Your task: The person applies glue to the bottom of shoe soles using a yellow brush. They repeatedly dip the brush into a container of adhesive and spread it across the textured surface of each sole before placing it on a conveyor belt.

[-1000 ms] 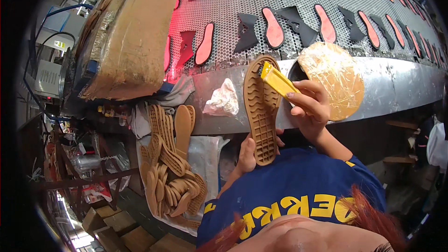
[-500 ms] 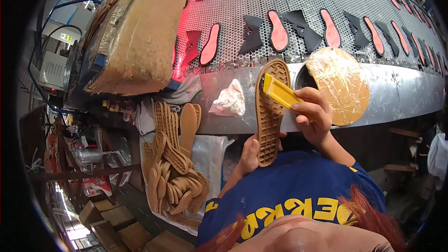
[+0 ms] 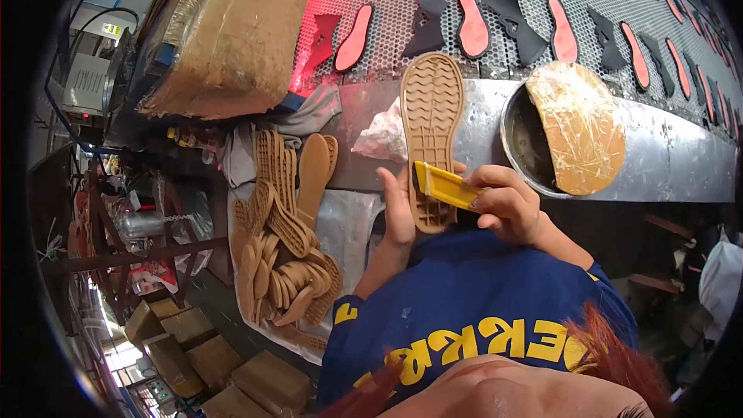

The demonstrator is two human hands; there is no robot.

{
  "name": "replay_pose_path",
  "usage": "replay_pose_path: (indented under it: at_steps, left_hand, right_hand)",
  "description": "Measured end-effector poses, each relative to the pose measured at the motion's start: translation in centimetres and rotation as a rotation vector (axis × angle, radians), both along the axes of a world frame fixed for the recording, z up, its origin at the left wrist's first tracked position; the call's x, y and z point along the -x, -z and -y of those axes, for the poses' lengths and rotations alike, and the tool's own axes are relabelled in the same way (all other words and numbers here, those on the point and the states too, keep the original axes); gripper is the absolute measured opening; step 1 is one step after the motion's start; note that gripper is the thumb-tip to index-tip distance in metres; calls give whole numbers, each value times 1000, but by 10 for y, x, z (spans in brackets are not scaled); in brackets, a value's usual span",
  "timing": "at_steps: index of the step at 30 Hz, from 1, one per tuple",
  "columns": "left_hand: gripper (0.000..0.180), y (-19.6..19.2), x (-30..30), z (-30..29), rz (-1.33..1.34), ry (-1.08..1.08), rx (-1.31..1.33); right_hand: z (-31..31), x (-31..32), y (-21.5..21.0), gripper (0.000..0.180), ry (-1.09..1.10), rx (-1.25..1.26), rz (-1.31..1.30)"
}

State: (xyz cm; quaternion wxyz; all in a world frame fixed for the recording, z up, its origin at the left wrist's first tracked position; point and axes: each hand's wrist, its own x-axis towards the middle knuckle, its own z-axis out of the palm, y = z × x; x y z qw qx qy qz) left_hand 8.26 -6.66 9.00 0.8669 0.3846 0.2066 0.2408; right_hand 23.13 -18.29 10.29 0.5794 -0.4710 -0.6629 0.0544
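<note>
My left hand (image 3: 398, 206) holds a tan shoe sole (image 3: 433, 104) upright by its left edge near the lower end. Its thumb sticks up free of the sole, and fingertips show behind the right edge. The sole's wavy, ridged tread faces me. In my right hand (image 3: 507, 203) is a flat yellow brush (image 3: 450, 189), pinched between thumb and fingers. The brush's tip lies over the lower part of the sole; whether it touches is hard to tell.
Right of the sole stands a round metal bowl (image 3: 514, 135), half covered by a tan, smeared disc (image 3: 580, 128). A crumpled white cloth (image 3: 381, 135) lies behind the sole. Many tan soles (image 3: 290, 271) are heaped at left. Beyond, a mesh conveyor (image 3: 495, 66) carries pink insoles and black pieces.
The brush has gone from the sole's upper part to its lower part. The sole has turned its tread more squarely toward me, and my left thumb has lifted. More of the bowl shows.
</note>
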Motion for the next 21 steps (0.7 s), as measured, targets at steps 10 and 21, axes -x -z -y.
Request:
replay_pose_path:
  at_steps: [10,21]
  left_hand:
    - [103,14,-4,-19,196,-12,158]
    - [102,-3,5,-21,206,-2,454]
  right_hand:
    - [4,1,-6,24,-154,130,-99]
    - [-14,-14,1,12,-404,222,-484]
